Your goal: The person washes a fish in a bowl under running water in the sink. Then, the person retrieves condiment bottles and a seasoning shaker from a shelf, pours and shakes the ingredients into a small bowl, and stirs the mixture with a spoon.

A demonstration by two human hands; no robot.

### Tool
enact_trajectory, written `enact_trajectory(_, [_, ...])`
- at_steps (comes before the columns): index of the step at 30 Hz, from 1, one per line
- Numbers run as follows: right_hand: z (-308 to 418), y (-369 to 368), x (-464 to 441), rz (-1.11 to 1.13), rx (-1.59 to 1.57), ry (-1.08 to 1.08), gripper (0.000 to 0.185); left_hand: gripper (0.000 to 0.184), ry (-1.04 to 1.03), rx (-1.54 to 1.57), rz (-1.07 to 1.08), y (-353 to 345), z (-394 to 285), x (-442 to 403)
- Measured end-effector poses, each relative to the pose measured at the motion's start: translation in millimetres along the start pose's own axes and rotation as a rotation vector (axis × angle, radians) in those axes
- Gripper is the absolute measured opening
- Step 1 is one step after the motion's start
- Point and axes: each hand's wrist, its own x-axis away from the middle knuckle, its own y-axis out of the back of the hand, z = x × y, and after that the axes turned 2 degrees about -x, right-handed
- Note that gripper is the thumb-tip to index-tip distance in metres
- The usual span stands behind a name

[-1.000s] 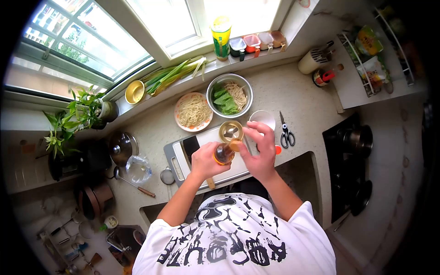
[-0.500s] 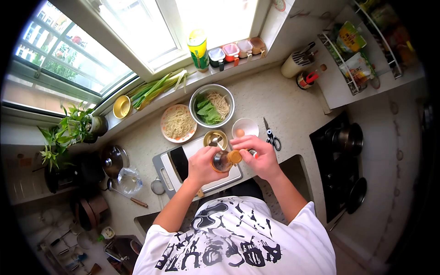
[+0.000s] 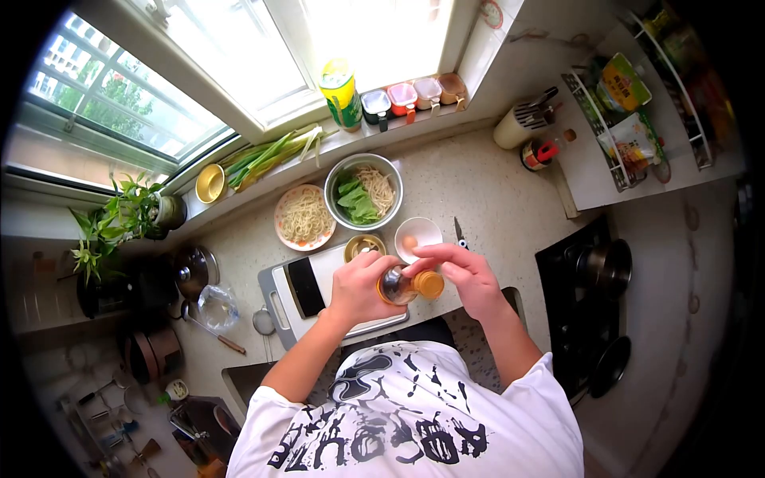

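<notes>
My left hand [image 3: 358, 288] is wrapped round a glass bottle [image 3: 392, 287] of dark liquid with an orange cap [image 3: 430, 284]. The bottle is tilted, its cap pointing right. Beside the cap, my right hand [image 3: 472, 280] has its fingers stretched out, the fingertips at the bottle's neck; whether they press on it I cannot tell. Just beyond the hands stand a small gold bowl [image 3: 352, 248] and a white bowl [image 3: 432, 229] with an egg [image 3: 409, 242] in it. Scissors [image 3: 460, 231] lie partly hidden behind my right hand.
A cutting board [image 3: 328, 269] with a dark phone-like slab [image 3: 304, 285] lies below my left hand. Farther back are a plate of noodles [image 3: 305, 217] and a metal bowl [image 3: 397, 171] of greens and mushrooms. The stove [image 3: 578, 279] is at right, a ladle [image 3: 209, 328] at left.
My right hand's fingers have come off the cap and stretched out past it. The bottle has shifted slightly right and turned, showing more of its cap. The view has shifted a little.
</notes>
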Motion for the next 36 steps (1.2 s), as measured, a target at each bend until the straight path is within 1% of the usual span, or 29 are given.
enact_trajectory(1, [4.5,1.0,-0.4,0.010,-0.059,0.031,0.039,0.054,-0.008,0.002,-0.001,0.5,-2.1,-3.3])
enact_trajectory(4, [-2.0,8.2,0.4,0.018,-0.039,-0.047,0.038,0.054,-0.020,-0.029,-0.015,-1.7,-6.6,-11.4])
enact_trajectory(7, [-12.4,17.3,-2.6,0.076,-0.138,0.019,0.039,0.054,-0.010,-0.051,-0.035,-3.8,-7.4,-15.4])
enact_trajectory(10, [-11.7,23.7,2.7,0.101,-0.343,-0.110,0.045,0.054,-0.025,-0.059,-0.045,-7.3,-5.7,-18.3])
enact_trajectory(13, [-6.0,23.1,2.1,0.044,-0.283,-0.079,0.047,0.055,-0.017,-0.020,-0.048,-12.4,-7.5,-24.4])
enact_trajectory(16, [6.8,29.5,-6.9,0.103,-0.215,0.023,0.046,0.060,-0.010,0.012,-0.017,-11.6,-16.1,-40.3])
enact_trajectory(19, [13.9,31.3,-26.9,0.009,0.403,0.291,0.050,0.076,0.037,0.055,0.040,-19.8,-10.3,-52.9])
enact_trajectory(20, [21.6,29.8,-30.5,-0.072,0.390,0.195,0.049,0.090,0.074,0.103,0.066,-19.8,-10.0,-55.2])
enact_trajectory(23, [25.9,53.8,-55.0,-0.265,0.343,0.112,0.043,0.092,0.041,-0.023,-0.043,-9.9,2.9,-50.6])
enact_trajectory(24, [22.1,67.3,-66.8,-0.288,0.380,0.145,0.042,0.080,0.116,0.024,-0.037,-6.9,9.4,-42.0])
enact_trajectory(27, [-11.7,114.7,-110.8,-0.363,0.490,0.227,0.038,0.068,0.293,0.132,-0.027,-0.8,34.2,-5.8])
enact_trajectory(30, [-65.6,164.4,-153.2,-0.399,0.549,0.286,0.033,0.059,0.391,0.027,-0.025,-2.3,43.9,31.7])
enact_trajectory(32, [-90.2,184.9,-173.3,-0.435,0.631,0.321,0.031,0.056,0.452,0.048,-0.033,-2.7,45.7,52.0])
enact_trajectory(33, [-97.4,193.4,-179.8,-0.485,0.642,0.255,0.028,0.055,0.483,0.058,-0.034,-2.6,47.2,60.4])
enact_trajectory(35, [-105.1,202.4,-189.9,-0.564,0.583,0.167,0.032,0.051,0.495,0.053,-0.053,-2.1,50.2,73.6])
enact_trajectory(36, [-108.1,206.4,-195.1,-0.579,0.559,0.199,0.032,0.051,0.517,0.062,-0.054,-1.7,51.3,77.9])
